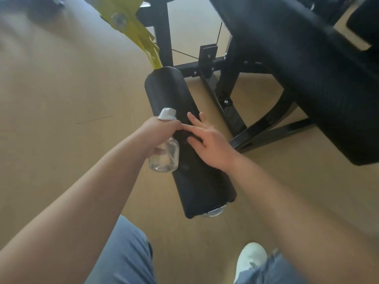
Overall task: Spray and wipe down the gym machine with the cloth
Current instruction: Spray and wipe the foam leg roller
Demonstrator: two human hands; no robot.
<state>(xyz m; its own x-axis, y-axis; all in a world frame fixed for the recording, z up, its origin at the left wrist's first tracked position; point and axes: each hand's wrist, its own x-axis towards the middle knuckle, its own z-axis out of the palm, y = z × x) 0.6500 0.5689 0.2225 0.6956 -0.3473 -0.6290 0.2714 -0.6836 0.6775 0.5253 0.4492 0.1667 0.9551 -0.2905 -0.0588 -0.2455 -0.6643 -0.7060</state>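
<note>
Gripping a clear spray bottle (165,158), the left hand (162,129) sits at the centre of the frame, its fingers curled round the bottle's neck. The white nozzle (167,114) sticks up above the knuckles and points toward the upper right. The bottle's glassy body hangs below the hand, just against the left edge of a black roller pad (196,181).

The right hand (209,142) lies flat on the same pad just beside the left hand, with its fingers straight and spread apart, holding nothing. Its index fingertip reaches the left hand's knuckles.

The roller pad is a long padded cylinder of the gym machine, running from the upper centre down to the lower centre. A shiny metal end cap (215,212) shows at its lower end. At its top end a yellow lever arm (141,35) rises toward the upper left.

To the right, a large black bench pad (307,78) fills the upper right corner and hangs over the black steel frame (227,107), whose bars and curved brace crowd the space right beside the roller. A thin cable (219,35) runs down behind the frame.

Everything stands on a pale wooden floor (61,89). At the bottom edge are 2 blue trouser legs (127,253) and 1 white shoe (250,257).
</note>
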